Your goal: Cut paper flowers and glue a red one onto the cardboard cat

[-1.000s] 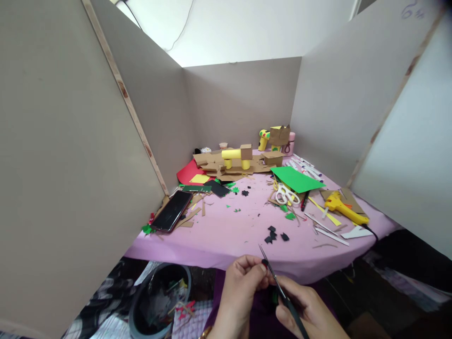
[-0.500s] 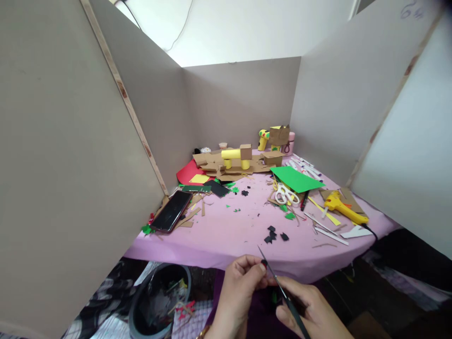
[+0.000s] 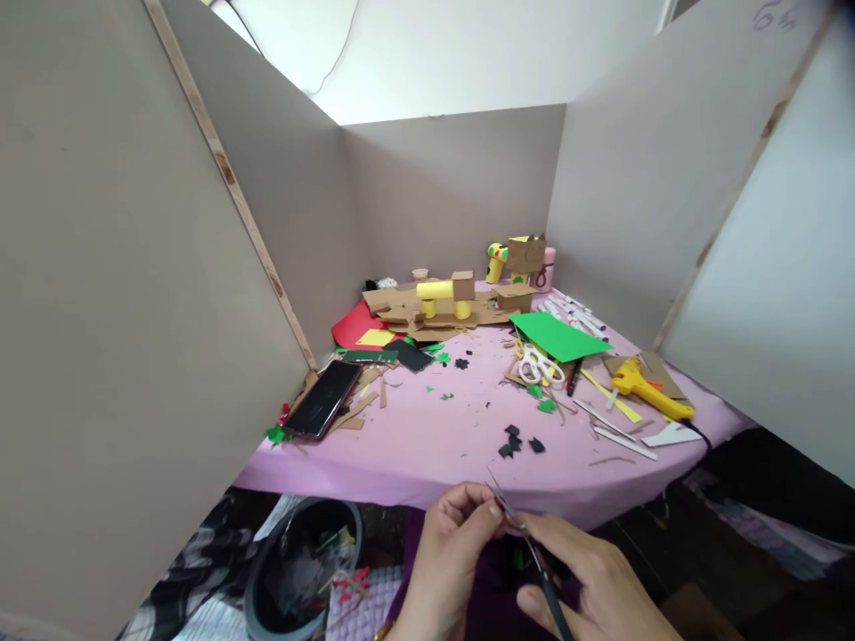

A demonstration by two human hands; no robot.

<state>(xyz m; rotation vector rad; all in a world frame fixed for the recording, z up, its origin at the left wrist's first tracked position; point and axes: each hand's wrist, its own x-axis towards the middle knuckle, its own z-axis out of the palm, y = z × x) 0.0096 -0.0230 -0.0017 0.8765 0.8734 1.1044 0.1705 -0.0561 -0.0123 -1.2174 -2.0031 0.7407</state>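
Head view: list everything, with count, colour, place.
Table: 1, pink-covered, centre
Panels: several, grey, around
Phone: 1, black, left
Red sheet: 1, red, back left
Green sheet: 1, green, right
Cardboard pieces: many, brown, back
Tube model: 1, yellow and brown, back centre
Spotted model: apparently 1, yellow, back right
Bottle: 1, pink, back right
Markers: several, white, right
White-handled scissors: 1 pair, white, right
Glue gun: 1, yellow, right
Cut shapes: several, black, front
Scraps: many, mixed colours, scattered
Bin: 1, grey, lower left
Dark-handled scissors: 1 pair, dark, lower centre
Small piece: 1, dark, lower centre
Left hand: 1, bare, lower centre
Right hand: 1, bare, lower right
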